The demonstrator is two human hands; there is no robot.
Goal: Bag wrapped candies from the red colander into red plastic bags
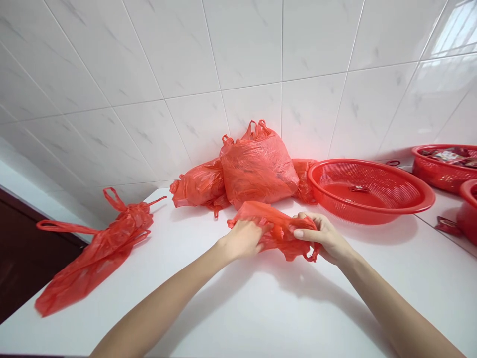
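Two bare hands are working apart at one red plastic bag (276, 214), which is lying bunched between them at the centre of the frame, above the white tabletop (261, 313). The left hand (242, 239) is reaching into the folds from the left, its fingertips partly hiding in the film, so whether they are closing on it cannot be told. The right hand (326, 236) is pinching the gathered edge between thumb and fingers, a loop of film hanging just below. A large bulging bag (259, 171) is resting behind, against the tiled wall (253, 49); a perforated red basket (372, 215) is standing at right of centre, and a loose bag (93, 253) is lying at the left.

Handling (judged): the film is probably behaving as light, limp and slightly slippery, offering no stiffness and collapsing wherever unsupported; thin parts may be tearing readily under a sharp pull. The thick, gathered edge near the right thumb is offering the surest hold, with the opposite edge serving the left fingers; single-layer film is offering a weaker one.
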